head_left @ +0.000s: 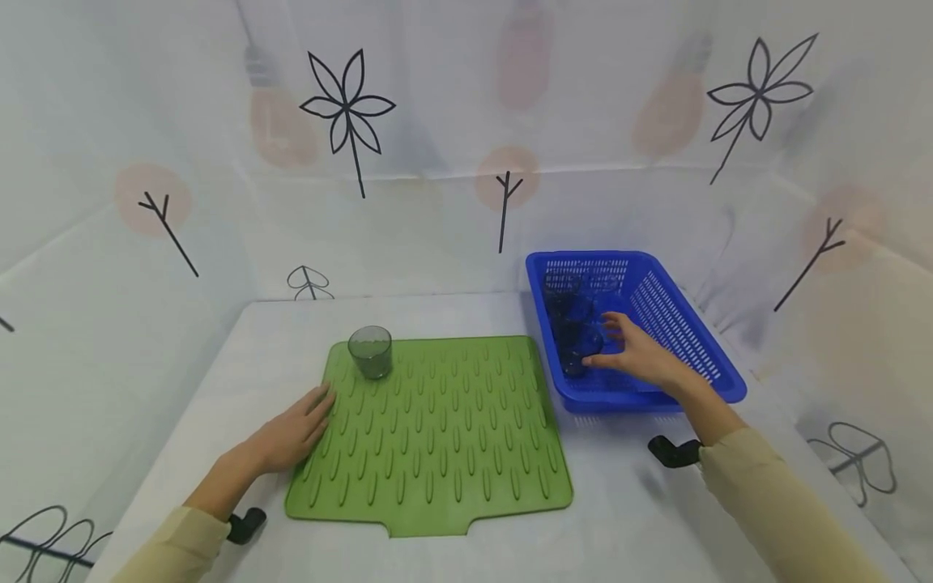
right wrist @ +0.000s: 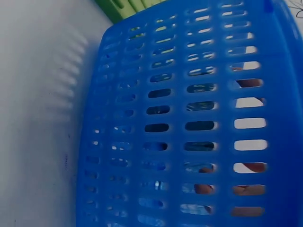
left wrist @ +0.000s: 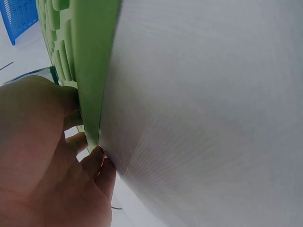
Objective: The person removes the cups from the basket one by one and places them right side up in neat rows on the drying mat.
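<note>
Resting along the left edge of the green mat (head_left: 430, 490), tab (head_left: 428, 526) toward the person, the left hand (head_left: 291, 433) has extended fingers; left wrist view adds the palm side there. Open ridged mat runs rightward from the gray glass (head_left: 372, 356), upright near the far left corner, mouth up, axis vertical. Right hand (head_left: 636, 355), thumb and fingers apart, reaches into the blue basket (head_left: 627, 401) by dark glasses (head_left: 573, 366), contact unclear; right wrist view gets mainly slotted wall (right wrist: 177, 113), head view the inside.
</note>
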A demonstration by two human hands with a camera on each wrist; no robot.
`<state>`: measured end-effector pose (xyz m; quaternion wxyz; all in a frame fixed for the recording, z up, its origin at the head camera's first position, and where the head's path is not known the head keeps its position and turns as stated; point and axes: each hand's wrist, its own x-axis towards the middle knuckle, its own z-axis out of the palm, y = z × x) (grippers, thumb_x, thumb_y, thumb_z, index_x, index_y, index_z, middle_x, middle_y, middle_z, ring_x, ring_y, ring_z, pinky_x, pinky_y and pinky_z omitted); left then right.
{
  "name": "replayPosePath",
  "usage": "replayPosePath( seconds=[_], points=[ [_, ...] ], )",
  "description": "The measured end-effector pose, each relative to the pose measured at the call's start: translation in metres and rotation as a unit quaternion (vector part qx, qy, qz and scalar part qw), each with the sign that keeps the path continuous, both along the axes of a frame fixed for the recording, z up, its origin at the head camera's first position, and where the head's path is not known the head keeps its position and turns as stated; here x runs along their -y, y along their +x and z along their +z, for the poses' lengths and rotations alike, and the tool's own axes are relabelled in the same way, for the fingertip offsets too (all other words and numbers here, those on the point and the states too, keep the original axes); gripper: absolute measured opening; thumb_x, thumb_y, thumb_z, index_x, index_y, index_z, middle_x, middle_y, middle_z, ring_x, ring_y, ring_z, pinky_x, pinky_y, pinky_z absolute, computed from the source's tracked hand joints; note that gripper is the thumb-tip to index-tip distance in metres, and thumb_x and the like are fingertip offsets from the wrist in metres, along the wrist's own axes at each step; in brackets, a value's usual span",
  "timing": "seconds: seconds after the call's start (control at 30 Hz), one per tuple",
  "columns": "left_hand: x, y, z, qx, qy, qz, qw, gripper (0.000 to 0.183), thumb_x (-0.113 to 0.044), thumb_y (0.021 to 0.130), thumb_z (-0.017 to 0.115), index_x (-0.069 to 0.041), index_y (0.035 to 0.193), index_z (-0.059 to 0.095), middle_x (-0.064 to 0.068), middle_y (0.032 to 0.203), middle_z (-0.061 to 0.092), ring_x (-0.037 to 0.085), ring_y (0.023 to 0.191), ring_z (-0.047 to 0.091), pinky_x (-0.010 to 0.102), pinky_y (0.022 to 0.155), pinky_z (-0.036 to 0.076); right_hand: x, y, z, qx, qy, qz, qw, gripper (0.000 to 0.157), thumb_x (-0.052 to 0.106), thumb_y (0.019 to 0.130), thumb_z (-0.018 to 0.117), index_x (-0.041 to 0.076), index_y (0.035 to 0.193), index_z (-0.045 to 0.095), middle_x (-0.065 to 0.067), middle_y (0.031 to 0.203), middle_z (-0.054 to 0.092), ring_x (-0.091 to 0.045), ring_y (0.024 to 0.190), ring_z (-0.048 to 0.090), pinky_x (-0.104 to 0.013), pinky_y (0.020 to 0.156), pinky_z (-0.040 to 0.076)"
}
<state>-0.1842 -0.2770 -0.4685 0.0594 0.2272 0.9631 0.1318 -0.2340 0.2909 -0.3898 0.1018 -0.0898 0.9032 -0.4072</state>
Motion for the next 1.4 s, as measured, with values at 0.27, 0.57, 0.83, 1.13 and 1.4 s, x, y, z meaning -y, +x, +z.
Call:
replayPosePath(
  seconds=[0.27,0.57,0.83,1.13,1.4],
  points=[
    [0.000,-0.001,-0.001,0.000,0.002,0.001,1.0000,0.053,-0.015,0.109,0.047,0.008,0.155,0.034,0.029,0.164,0.024,0.049,0.148,0.029,0.060,0.120,0.030,0.001,-0.010,-0.009,0.019,0.031,0.013,0.999,0.102,0.036,0.091,0.078,-0.008,0.158,0.015,-0.037,0.158,0.027,-0.057,0.143,0.029,-0.072,0.111,0.036],
    [0.000,-0.001,-0.002,0.007,0.001,0.004,1.0000,0.053,-0.016,0.109,0.046,0.008,0.155,0.033,0.029,0.164,0.023,0.048,0.148,0.029,0.060,0.120,0.030,0.002,-0.019,-0.014,0.031,0.042,0.022,0.998,0.097,0.034,0.091,0.079,-0.011,0.154,0.020,-0.037,0.154,0.032,-0.056,0.141,0.031,-0.071,0.112,0.035],
    [0.000,0.000,0.000,0.005,0.003,0.007,1.0000,0.053,-0.015,0.109,0.047,0.008,0.155,0.033,0.029,0.164,0.023,0.049,0.148,0.028,0.060,0.120,0.029,0.002,-0.022,-0.017,0.025,0.038,0.033,0.998,0.095,0.032,0.092,0.078,-0.011,0.153,0.020,-0.039,0.151,0.034,-0.057,0.139,0.033,-0.072,0.110,0.036],
    [-0.001,0.000,-0.001,0.002,0.003,0.005,1.0000,0.053,-0.014,0.109,0.047,0.009,0.155,0.033,0.030,0.164,0.024,0.049,0.148,0.028,0.060,0.120,0.029,0.003,-0.025,-0.020,0.026,0.041,0.045,0.998,0.093,0.033,0.094,0.076,-0.012,0.153,0.019,-0.038,0.146,0.041,-0.053,0.134,0.042,-0.068,0.108,0.041],
    [0.000,0.001,-0.002,0.006,0.005,0.006,0.9999,0.053,-0.014,0.109,0.046,0.009,0.155,0.033,0.030,0.164,0.023,0.049,0.148,0.028,0.060,0.120,0.030,0.003,-0.021,-0.019,0.016,0.036,0.044,0.998,0.090,0.030,0.095,0.076,-0.012,0.152,0.022,-0.037,0.145,0.043,-0.053,0.133,0.043,-0.068,0.108,0.041]
  ],
)
